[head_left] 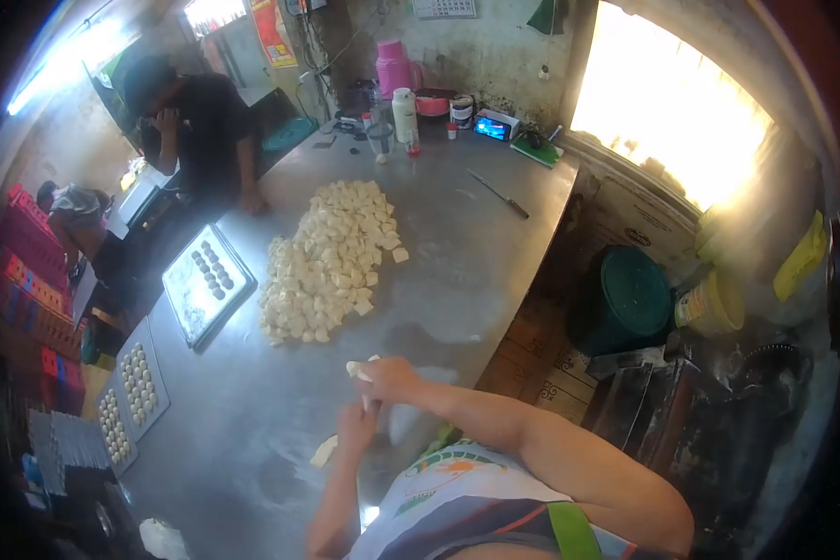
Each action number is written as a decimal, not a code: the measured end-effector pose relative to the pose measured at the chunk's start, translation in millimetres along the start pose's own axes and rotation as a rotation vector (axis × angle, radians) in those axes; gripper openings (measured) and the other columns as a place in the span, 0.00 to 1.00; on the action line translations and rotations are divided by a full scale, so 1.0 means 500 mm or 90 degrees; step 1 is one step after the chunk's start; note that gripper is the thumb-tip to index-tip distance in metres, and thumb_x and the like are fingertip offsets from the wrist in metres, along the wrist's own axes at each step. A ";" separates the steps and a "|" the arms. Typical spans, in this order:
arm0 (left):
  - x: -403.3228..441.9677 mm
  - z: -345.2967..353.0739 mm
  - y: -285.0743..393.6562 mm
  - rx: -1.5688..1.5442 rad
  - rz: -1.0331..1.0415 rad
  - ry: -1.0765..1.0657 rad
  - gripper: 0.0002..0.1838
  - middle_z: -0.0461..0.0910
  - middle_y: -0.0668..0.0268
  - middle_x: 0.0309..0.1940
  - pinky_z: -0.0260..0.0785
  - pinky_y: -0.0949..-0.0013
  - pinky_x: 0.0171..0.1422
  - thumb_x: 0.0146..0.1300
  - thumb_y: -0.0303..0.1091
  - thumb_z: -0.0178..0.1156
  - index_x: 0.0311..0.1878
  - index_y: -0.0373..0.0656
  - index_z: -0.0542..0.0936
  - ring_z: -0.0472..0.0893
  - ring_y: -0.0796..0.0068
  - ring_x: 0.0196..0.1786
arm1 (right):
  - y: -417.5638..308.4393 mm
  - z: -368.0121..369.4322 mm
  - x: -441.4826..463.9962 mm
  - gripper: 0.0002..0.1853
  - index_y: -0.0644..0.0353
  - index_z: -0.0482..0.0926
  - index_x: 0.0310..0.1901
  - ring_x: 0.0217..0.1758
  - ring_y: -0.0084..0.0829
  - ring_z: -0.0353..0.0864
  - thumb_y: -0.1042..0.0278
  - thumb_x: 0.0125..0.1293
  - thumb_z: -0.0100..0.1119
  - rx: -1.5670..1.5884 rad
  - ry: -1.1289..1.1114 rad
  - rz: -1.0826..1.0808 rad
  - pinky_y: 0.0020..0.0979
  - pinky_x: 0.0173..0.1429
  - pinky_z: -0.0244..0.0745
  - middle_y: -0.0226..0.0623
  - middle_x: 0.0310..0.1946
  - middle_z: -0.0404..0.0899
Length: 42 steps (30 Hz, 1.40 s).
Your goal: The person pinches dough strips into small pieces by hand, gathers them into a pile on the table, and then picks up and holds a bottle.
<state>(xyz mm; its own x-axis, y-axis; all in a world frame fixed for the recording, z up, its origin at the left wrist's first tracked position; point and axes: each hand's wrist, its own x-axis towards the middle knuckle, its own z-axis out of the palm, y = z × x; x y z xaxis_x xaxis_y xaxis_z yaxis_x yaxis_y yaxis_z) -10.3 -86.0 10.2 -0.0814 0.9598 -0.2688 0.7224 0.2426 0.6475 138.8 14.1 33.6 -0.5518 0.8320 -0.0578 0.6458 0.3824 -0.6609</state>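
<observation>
Near the front of the metal table, my right hand (392, 381) has its fingers closed round a small pale piece of dough (357, 370). Just below it, my left hand (357, 425) is closed close against the right one; whatever it holds is too small to make out. Another flat dough piece (324, 452) lies on the table beside my left wrist. A large heap of cut dough pieces (322, 261) spreads over the table beyond my hands.
A tray (196, 322) of round pieces and two sheets (163, 373) of dough balls stand left. A knife (499, 194) lies back right. Bottles and a phone (495, 127) stand at the far end. A person (205, 131) is at the far left side.
</observation>
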 end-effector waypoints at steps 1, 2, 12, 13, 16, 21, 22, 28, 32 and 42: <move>-0.026 -0.015 0.026 -0.070 0.139 0.020 0.17 0.83 0.60 0.30 0.74 0.63 0.39 0.65 0.29 0.60 0.57 0.37 0.81 0.81 0.69 0.31 | 0.007 -0.024 0.002 0.18 0.54 0.81 0.45 0.47 0.49 0.83 0.52 0.60 0.67 -0.001 0.005 0.000 0.45 0.49 0.77 0.45 0.42 0.83; -0.039 -0.021 0.039 -0.141 0.278 0.038 0.16 0.80 0.66 0.27 0.73 0.68 0.36 0.65 0.26 0.62 0.57 0.39 0.81 0.77 0.75 0.27 | 0.023 -0.054 -0.003 0.19 0.55 0.80 0.46 0.47 0.49 0.83 0.52 0.58 0.68 0.010 -0.060 0.043 0.45 0.49 0.77 0.47 0.42 0.83; 0.006 -0.040 0.019 -0.085 0.399 0.409 0.25 0.83 0.62 0.41 0.76 0.67 0.49 0.62 0.18 0.56 0.64 0.39 0.76 0.82 0.73 0.43 | -0.064 -0.016 -0.039 0.19 0.59 0.77 0.45 0.46 0.50 0.82 0.55 0.59 0.68 0.166 -0.012 -0.254 0.46 0.47 0.76 0.47 0.38 0.81; 0.015 -0.035 -0.012 -0.235 0.265 0.267 0.21 0.84 0.62 0.40 0.76 0.64 0.46 0.64 0.21 0.54 0.61 0.39 0.78 0.82 0.68 0.40 | -0.068 -0.015 -0.035 0.19 0.59 0.77 0.45 0.46 0.50 0.82 0.55 0.59 0.68 0.165 -0.014 -0.258 0.46 0.47 0.76 0.47 0.38 0.81; 0.020 -0.012 -0.029 -0.236 0.154 0.138 0.12 0.85 0.62 0.36 0.73 0.59 0.38 0.70 0.30 0.52 0.48 0.38 0.82 0.82 0.65 0.33 | -0.059 -0.011 -0.024 0.17 0.59 0.77 0.43 0.46 0.50 0.82 0.56 0.61 0.66 0.142 0.081 -0.254 0.48 0.47 0.75 0.47 0.39 0.82; -0.054 -0.048 0.043 -0.070 0.108 0.028 0.11 0.85 0.51 0.35 0.74 0.49 0.48 0.66 0.29 0.55 0.48 0.40 0.84 0.84 0.45 0.43 | 0.057 0.022 0.010 0.22 0.58 0.80 0.46 0.50 0.50 0.82 0.50 0.57 0.67 0.021 -0.045 0.077 0.47 0.50 0.76 0.45 0.40 0.84; -0.064 -0.054 0.048 -0.218 0.098 0.045 0.15 0.86 0.52 0.35 0.74 0.48 0.52 0.65 0.26 0.54 0.52 0.39 0.83 0.84 0.44 0.45 | 0.064 0.031 -0.003 0.22 0.58 0.80 0.46 0.50 0.50 0.82 0.50 0.57 0.67 0.022 -0.049 0.079 0.47 0.50 0.76 0.45 0.40 0.84; -0.017 -0.041 0.010 0.041 0.385 0.342 0.26 0.83 0.57 0.52 0.75 0.66 0.56 0.62 0.20 0.59 0.66 0.36 0.73 0.83 0.73 0.49 | -0.049 0.003 -0.039 0.18 0.58 0.81 0.45 0.51 0.48 0.82 0.53 0.61 0.62 0.117 -0.093 -0.093 0.47 0.52 0.76 0.46 0.45 0.83; 0.013 -0.022 -0.096 -0.340 0.178 0.095 0.15 0.85 0.58 0.42 0.76 0.70 0.48 0.63 0.24 0.56 0.53 0.35 0.80 0.83 0.75 0.46 | -0.064 0.018 -0.031 0.17 0.57 0.81 0.45 0.47 0.47 0.82 0.54 0.64 0.61 0.256 -0.040 -0.291 0.45 0.50 0.76 0.46 0.43 0.83; -0.047 -0.055 -0.001 -0.199 0.119 -0.003 0.16 0.85 0.52 0.37 0.75 0.62 0.49 0.63 0.25 0.56 0.53 0.40 0.83 0.85 0.63 0.44 | 0.039 0.043 -0.023 0.20 0.52 0.78 0.55 0.47 0.46 0.83 0.54 0.64 0.61 -0.060 0.148 -0.126 0.45 0.49 0.77 0.46 0.40 0.83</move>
<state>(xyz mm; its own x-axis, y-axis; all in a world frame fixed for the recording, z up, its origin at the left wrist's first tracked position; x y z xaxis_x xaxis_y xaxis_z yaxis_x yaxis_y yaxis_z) -27.5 -105.0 35.6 0.0354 0.9912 -0.1273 0.4796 0.0949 0.8723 146.5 3.1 5.2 -0.5430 0.8033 0.2448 0.5900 0.5724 -0.5694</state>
